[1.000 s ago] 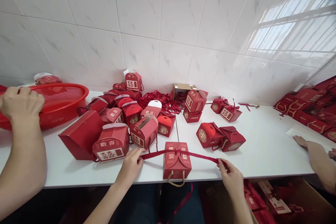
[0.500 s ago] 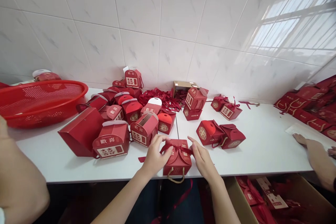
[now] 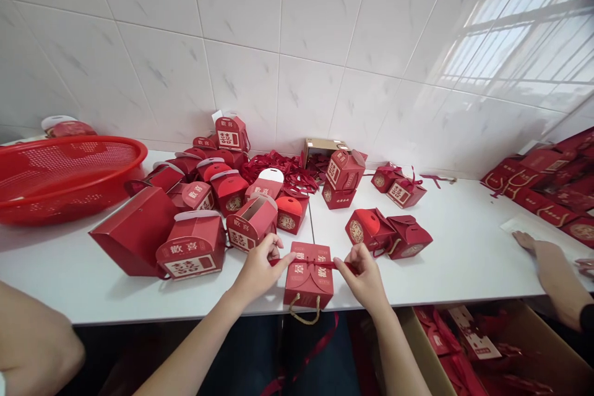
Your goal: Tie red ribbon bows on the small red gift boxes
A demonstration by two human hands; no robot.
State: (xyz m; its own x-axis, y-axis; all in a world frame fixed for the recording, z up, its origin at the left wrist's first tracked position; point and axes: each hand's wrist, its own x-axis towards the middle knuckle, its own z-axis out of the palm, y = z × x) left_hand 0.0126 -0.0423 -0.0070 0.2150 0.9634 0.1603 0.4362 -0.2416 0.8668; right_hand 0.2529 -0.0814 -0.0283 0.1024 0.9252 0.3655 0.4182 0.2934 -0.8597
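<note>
A red gift box (image 3: 308, 289) with gold lettering and a twisted rope handle stands at the table's front edge, between my hands. Across its top runs a red ribbon (image 3: 320, 263), crossed at the middle. My left hand (image 3: 262, 266) pinches the ribbon at the box's left side. On the right side my right hand (image 3: 364, 272) pinches the other end, so the ribbon is stretched tight. Another length of red ribbon (image 3: 325, 340) hangs below the table edge, over my lap.
Several red boxes (image 3: 192, 250) crowd the left, beside a red plastic basket (image 3: 74, 185). Loose ribbons (image 3: 278, 170) lie by the tiled wall. More boxes (image 3: 411, 238) stand right. A carton (image 3: 417, 352) sits below the table. Other people's arms (image 3: 557, 278) reach in at both sides.
Both hands have moved apart, outward from the box, and now pinch the ribbon. The loosely lying ribbon has become a taut line over the lid.
</note>
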